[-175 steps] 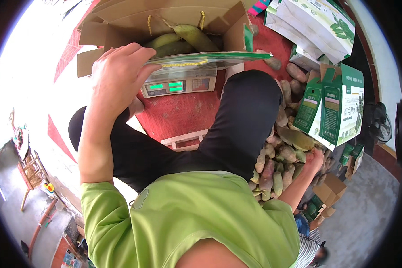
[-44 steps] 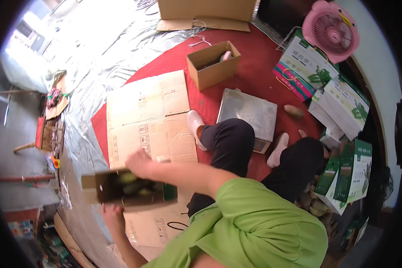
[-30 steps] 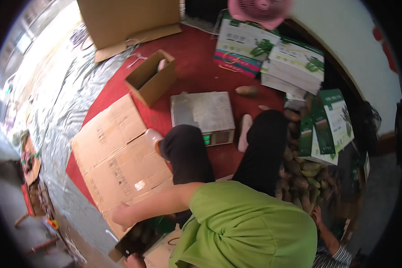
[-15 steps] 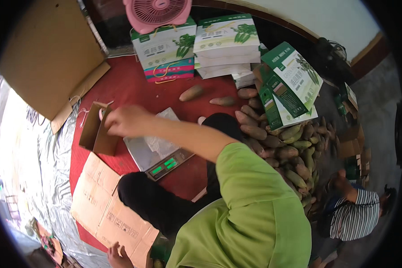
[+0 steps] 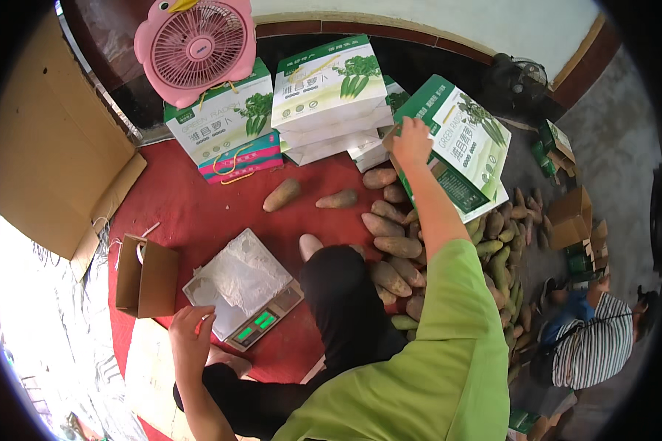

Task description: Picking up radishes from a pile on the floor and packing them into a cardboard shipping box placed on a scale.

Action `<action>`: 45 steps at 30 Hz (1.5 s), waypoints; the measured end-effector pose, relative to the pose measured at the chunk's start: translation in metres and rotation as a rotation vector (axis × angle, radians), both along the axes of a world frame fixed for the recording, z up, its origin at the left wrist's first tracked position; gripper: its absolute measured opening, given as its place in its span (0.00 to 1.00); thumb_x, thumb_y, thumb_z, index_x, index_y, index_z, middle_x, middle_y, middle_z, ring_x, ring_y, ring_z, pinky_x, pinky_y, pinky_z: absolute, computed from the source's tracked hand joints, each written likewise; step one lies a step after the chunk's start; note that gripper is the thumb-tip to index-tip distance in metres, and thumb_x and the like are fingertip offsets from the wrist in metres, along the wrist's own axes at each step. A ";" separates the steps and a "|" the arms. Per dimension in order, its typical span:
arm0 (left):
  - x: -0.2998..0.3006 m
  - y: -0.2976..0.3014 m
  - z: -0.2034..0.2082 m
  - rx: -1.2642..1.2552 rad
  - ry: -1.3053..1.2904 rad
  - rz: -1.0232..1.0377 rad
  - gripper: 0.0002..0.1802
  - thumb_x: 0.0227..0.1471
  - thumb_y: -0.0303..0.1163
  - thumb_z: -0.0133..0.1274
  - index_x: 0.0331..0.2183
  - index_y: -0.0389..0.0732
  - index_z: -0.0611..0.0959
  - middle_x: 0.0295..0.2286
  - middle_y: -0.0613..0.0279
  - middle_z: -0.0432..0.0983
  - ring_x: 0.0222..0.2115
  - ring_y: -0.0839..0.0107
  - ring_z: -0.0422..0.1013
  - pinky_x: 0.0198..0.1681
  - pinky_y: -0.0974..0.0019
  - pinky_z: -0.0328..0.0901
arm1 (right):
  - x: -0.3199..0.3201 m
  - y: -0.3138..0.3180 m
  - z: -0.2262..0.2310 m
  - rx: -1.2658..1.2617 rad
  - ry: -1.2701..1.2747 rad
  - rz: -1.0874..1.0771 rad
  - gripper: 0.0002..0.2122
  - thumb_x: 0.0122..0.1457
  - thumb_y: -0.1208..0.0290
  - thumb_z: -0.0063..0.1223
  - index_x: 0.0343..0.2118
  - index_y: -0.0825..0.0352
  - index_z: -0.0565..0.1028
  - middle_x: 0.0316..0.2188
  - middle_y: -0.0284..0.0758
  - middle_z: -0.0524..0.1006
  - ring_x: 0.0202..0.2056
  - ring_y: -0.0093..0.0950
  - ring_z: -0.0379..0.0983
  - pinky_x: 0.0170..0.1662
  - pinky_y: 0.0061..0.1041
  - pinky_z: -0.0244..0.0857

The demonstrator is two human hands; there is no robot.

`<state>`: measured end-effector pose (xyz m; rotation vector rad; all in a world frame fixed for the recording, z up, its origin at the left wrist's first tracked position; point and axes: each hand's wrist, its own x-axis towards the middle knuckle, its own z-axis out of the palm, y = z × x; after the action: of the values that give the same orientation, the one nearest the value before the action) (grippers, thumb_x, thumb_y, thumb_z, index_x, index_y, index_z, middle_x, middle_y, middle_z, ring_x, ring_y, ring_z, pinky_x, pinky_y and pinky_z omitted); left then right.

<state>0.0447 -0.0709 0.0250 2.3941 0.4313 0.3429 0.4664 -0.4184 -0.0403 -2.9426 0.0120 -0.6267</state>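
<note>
The right hand (image 5: 412, 140) has swung from the scale (image 5: 244, 296) to grip a green-and-white box (image 5: 463, 151); left hand (image 5: 191, 338) rests loosely open beside the scale.

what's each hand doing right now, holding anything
Left hand: fingers curled on the edge of the scale, no clear grip.
Right hand: gripping the top of a green carton.

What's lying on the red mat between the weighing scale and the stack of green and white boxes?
In the head view, two brownish root vegetables lie between the scale and the boxes.
</note>
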 end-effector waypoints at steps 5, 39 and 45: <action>0.046 0.010 -0.048 -0.025 0.040 -0.146 0.06 0.44 0.25 0.57 0.30 0.38 0.83 0.28 0.55 0.77 0.30 0.56 0.73 0.34 0.60 0.67 | 0.025 -0.034 -0.007 -0.143 -0.003 -0.129 0.30 0.49 0.62 0.62 0.56 0.59 0.63 0.57 0.37 0.62 0.56 0.36 0.59 0.48 0.48 0.62; 0.033 0.013 -0.071 0.109 0.043 -0.181 0.06 0.48 0.30 0.55 0.30 0.41 0.83 0.29 0.56 0.77 0.29 0.53 0.74 0.33 0.57 0.68 | -0.075 -0.228 0.237 0.388 -0.538 0.107 0.09 0.56 0.77 0.51 0.39 0.70 0.77 0.31 0.34 0.80 0.32 0.25 0.76 0.36 0.27 0.67; 0.032 0.016 -0.051 0.053 0.009 -0.157 0.08 0.46 0.29 0.56 0.33 0.40 0.83 0.32 0.55 0.77 0.32 0.53 0.73 0.36 0.58 0.67 | -0.111 -0.170 0.280 0.979 -0.156 0.398 0.09 0.56 0.80 0.51 0.41 0.71 0.76 0.32 0.31 0.78 0.33 0.18 0.73 0.37 0.18 0.66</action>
<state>0.0766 -0.0550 -0.0257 2.4637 0.2388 0.2766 0.3555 -0.5885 0.2399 -1.8780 -0.2114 -0.5603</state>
